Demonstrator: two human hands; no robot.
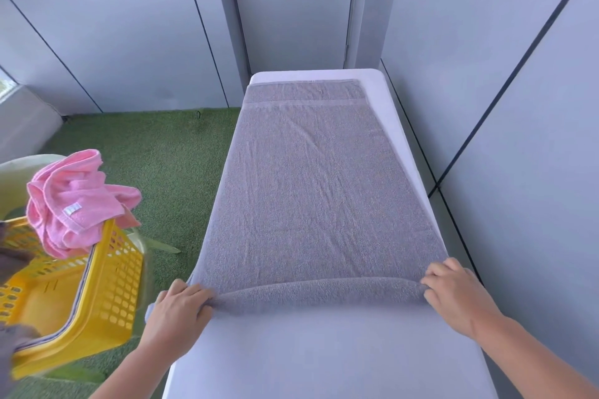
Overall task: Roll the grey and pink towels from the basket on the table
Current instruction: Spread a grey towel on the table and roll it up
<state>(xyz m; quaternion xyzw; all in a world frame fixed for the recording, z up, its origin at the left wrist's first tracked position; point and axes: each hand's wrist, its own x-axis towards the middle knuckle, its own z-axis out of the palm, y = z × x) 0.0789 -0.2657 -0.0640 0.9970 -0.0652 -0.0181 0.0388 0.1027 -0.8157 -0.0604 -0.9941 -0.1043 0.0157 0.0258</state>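
Observation:
A grey towel (317,191) lies spread flat along the white table (324,350), its near end turned over into a low roll. My left hand (180,308) grips the roll's left end, fingers curled into the cloth. At the roll's right end my right hand (453,290) holds it the same way. A crumpled pink towel (74,201) hangs over the rim of a yellow plastic basket (94,295) to the left of the table.
The basket stands on a pale chair over green artificial grass (155,165). Dark cloth (13,259) lies inside the basket at the left edge. Grey wall panels (518,107) close in behind and right of the table.

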